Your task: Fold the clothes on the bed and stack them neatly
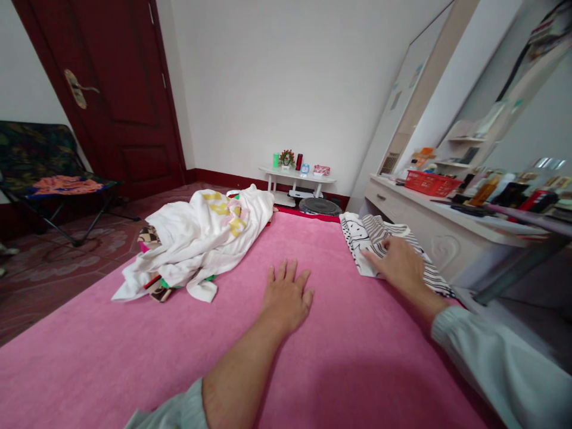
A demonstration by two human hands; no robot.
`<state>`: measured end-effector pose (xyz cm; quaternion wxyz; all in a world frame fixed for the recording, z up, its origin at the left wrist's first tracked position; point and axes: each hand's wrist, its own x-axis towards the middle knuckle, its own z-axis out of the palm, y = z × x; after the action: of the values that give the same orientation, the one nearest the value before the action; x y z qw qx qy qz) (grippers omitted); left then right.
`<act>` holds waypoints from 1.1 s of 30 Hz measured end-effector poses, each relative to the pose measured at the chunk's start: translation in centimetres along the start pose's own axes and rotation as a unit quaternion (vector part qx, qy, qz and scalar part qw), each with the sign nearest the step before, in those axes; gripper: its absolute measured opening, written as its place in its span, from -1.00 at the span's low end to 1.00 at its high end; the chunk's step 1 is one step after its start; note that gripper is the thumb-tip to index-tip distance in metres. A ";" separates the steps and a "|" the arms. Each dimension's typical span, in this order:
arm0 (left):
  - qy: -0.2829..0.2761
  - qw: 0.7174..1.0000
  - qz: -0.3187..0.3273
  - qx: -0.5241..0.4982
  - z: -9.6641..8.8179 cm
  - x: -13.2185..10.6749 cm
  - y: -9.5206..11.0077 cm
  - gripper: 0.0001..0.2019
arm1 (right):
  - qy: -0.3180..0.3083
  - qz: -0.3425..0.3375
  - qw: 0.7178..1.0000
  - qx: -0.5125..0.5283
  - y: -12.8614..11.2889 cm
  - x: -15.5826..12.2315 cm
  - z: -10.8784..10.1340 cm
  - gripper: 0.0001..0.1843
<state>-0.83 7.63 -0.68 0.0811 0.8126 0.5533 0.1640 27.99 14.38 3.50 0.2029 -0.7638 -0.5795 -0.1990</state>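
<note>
The pink bed (111, 369) is filling the near view and is carrying everything. A heap of white clothes (201, 244) is lying at its far left, well apart from both hands. A folded striped garment (379, 238) is lying at the bed's right edge. The right hand (400, 262) is resting open on it, fingers flat, gripping nothing; the step appears to be smoothing the fold. The left hand (288, 295) is lying open, palm down, on bare cover between the two. Taking a further piece is calling for a forward-left reach and a closed grip.
</note>
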 end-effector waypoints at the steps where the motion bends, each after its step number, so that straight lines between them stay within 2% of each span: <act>1: 0.002 1.000 0.000 0.000 0.0 0.0 0.0 -0.49 | -0.003 -0.035 0.999 -0.021 -0.2 -0.7 0.1 -0.33; 4: 0.004 1.000 0.001 -0.006 0.1 0.1 -0.1 -0.48 | -0.003 -0.067 0.997 -0.041 0.6 -1.4 0.4 -0.52; 6: 0.005 1.000 0.002 -0.010 0.1 0.1 -0.1 -0.48 | -0.008 -0.062 0.998 -0.003 1.4 -0.9 0.3 -0.64; 8: 0.006 1.000 0.002 -0.012 0.1 0.1 -0.1 -0.48 | -0.017 -0.092 0.994 0.057 1.9 -0.5 0.1 -0.63; 11: 0.008 1.000 0.002 -0.011 0.2 0.1 -0.2 -0.49 | -0.098 -0.199 0.967 0.126 1.9 -0.7 -0.4 -0.62; 13: 0.008 1.000 0.002 -0.009 0.2 0.1 -0.2 -0.49 | -0.152 -0.210 0.953 0.158 2.1 -1.3 -0.6 -0.64; 14: 0.007 1.000 0.002 -0.008 0.3 0.1 -0.2 -0.49 | -0.149 -0.188 0.955 0.173 2.4 -1.5 -0.6 -0.64; 16: 0.005 1.000 0.002 -0.008 0.3 0.1 -0.2 -0.49 | -0.071 -0.100 0.977 0.177 3.8 -1.6 -0.3 -0.60; 18: 0.006 1.000 0.003 -0.009 0.3 0.1 -0.2 -0.48 | 0.023 0.014 0.992 0.121 6.0 -1.2 0.3 -0.56; 19: 0.008 1.000 0.003 -0.010 0.3 0.1 -0.2 -0.48 | 0.046 0.072 0.993 0.080 7.3 -0.9 0.6 -0.54; 20: 0.009 1.000 0.003 -0.010 0.3 0.2 -0.2 -0.48 | 0.047 0.127 0.990 0.044 8.5 -0.5 1.0 -0.50; 22: 0.009 1.000 0.002 -0.012 0.3 0.2 -0.2 -0.49 | -0.001 0.207 0.978 0.010 10.6 0.3 1.5 -0.38; 24: 0.009 1.000 0.002 -0.014 0.3 0.1 -0.2 -0.49 | -0.062 0.223 0.973 0.019 11.8 0.8 1.8 -0.36; 27: 0.007 1.000 0.002 -0.015 0.2 0.1 -0.2 -0.49 | -0.108 0.179 0.978 0.025 12.3 1.4 1.4 -0.57; 29: 0.004 1.000 0.000 -0.014 0.2 0.1 -0.2 -0.49 | -0.090 0.158 0.983 0.020 12.4 1.9 0.9 -0.68; 32: 0.003 1.000 0.000 -0.013 0.1 0.1 -0.1 -0.49 | -0.036 0.164 0.986 0.019 12.9 2.6 0.4 -0.67; 33: 0.004 1.000 0.001 -0.013 0.1 0.1 -0.1 -0.49 | -0.041 0.166 0.985 0.014 13.0 2.7 0.3 -0.67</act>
<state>-0.89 7.77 -0.76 0.0890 0.8116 0.5506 0.1741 41.25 13.55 3.68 0.2193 -0.8543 -0.4550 -0.1227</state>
